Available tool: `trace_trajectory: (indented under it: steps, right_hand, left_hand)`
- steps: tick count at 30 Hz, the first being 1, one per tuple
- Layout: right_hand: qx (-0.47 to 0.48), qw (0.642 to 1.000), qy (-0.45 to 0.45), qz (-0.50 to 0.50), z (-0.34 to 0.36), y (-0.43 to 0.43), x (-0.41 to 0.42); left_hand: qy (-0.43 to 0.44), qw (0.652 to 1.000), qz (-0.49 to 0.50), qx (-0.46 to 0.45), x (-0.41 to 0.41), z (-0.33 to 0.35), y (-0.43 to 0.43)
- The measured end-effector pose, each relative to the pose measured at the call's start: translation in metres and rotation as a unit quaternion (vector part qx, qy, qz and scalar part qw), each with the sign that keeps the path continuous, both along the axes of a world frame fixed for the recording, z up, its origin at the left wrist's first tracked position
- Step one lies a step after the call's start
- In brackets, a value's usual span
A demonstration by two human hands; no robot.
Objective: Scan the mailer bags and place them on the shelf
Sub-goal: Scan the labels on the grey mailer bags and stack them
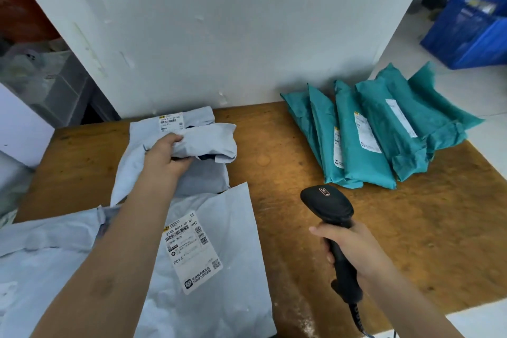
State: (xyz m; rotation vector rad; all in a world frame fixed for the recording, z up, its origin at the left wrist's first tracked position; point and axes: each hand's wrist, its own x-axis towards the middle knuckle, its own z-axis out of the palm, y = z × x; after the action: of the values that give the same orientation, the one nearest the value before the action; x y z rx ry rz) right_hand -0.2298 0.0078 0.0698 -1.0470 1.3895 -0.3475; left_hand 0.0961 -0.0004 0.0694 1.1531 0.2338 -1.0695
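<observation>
Several pale grey mailer bags lie on the left of a wooden table (pixel 288 145). My left hand (pixel 164 153) grips a folded grey mailer bag (pixel 211 143) that rests on top of another grey bag. A large grey mailer bag (pixel 219 255) with a white shipping label lies nearest me, partly under my left forearm. My right hand (pixel 354 250) holds a black handheld barcode scanner (pixel 329 208) upright over the table, its head toward the far side. A row of several teal mailer bags (pixel 370 132) leans together at the back right of the table.
A white wall panel (pixel 233 22) stands behind the table. A blue plastic crate (pixel 472 27) sits on the floor at the far right. Grey storage boxes (pixel 46 82) are stacked at the left. The scanner's cable trails toward the table's near edge.
</observation>
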Motion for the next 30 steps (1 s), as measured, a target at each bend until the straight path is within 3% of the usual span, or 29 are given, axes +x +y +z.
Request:
trace_trajectory:
  steps: [6, 8, 10, 11, 13, 15, 16, 17, 18, 19, 20, 21, 22, 25, 28, 30]
  right_hand:
    - [-0.044, 0.998, -0.048, -0.013, 0.012, -0.008, -0.029]
    - [-0.061, 0.996, -0.057, -0.035, 0.015, -0.011, -0.047]
    - [-0.068, 0.994, -0.059, -0.068, 0.014, -0.014, -0.070]
    - [-0.070, 0.993, -0.051, -0.083, 0.013, -0.015, -0.082]
    - [-0.066, 0.992, -0.023, -0.102, 0.007, -0.015, -0.107]
    - [-0.051, 0.992, 0.005, -0.116, 0.000, -0.015, -0.132]
    - [-0.041, 0.992, 0.011, -0.123, -0.003, -0.014, -0.143]
    - [-0.029, 0.992, 0.012, -0.124, -0.006, -0.012, -0.152]
    - [-0.013, 0.993, 0.010, -0.117, -0.009, -0.009, -0.158]
    - [0.006, 0.995, 0.008, -0.102, -0.013, -0.006, -0.163]
    - [0.025, 0.996, 0.005, -0.080, -0.016, -0.003, -0.166]
    - [0.042, 0.998, 0.006, -0.052, -0.018, 0.000, -0.168]
    - [0.051, 0.998, 0.007, -0.022, -0.019, 0.003, -0.167]
    - [0.046, 0.996, 0.017, 0.074, -0.020, 0.007, -0.158]
    - [0.032, 0.989, 0.021, 0.145, -0.017, 0.008, -0.143]
    - [0.025, 0.985, 0.026, 0.166, -0.018, 0.005, -0.135]
  left_hand:
    - [0.048, 0.991, 0.002, -0.125, -0.109, 0.017, 0.023]
    - [0.070, 0.988, 0.016, -0.140, -0.167, 0.006, 0.032]
    - [0.116, 0.988, 0.010, -0.099, -0.228, -0.009, 0.041]
    - [0.147, 0.987, -0.029, -0.057, -0.258, -0.016, 0.048]
    - [0.179, 0.960, -0.208, 0.054, -0.306, -0.022, 0.063]
    - [0.177, 0.872, -0.446, 0.093, -0.331, -0.023, 0.075]
    - [0.162, 0.842, -0.505, 0.102, -0.337, -0.023, 0.076]
    - [0.118, 0.843, -0.512, 0.120, -0.339, -0.023, 0.074]
    - [0.044, 0.866, -0.476, 0.147, -0.337, -0.028, 0.071]
    - [-0.058, 0.889, -0.418, 0.179, -0.333, -0.036, 0.068]
    - [-0.186, 0.889, -0.358, 0.216, -0.326, -0.047, 0.067]
    - [-0.302, 0.865, -0.313, 0.250, -0.317, -0.058, 0.068]
    - [-0.363, 0.843, -0.286, 0.276, -0.308, -0.070, 0.073]
    - [-0.385, 0.793, -0.319, 0.348, -0.297, -0.109, 0.098]
    - [-0.456, 0.695, -0.376, 0.410, -0.307, -0.126, 0.117]
    - [-0.462, 0.685, -0.375, 0.420, -0.312, -0.131, 0.122]
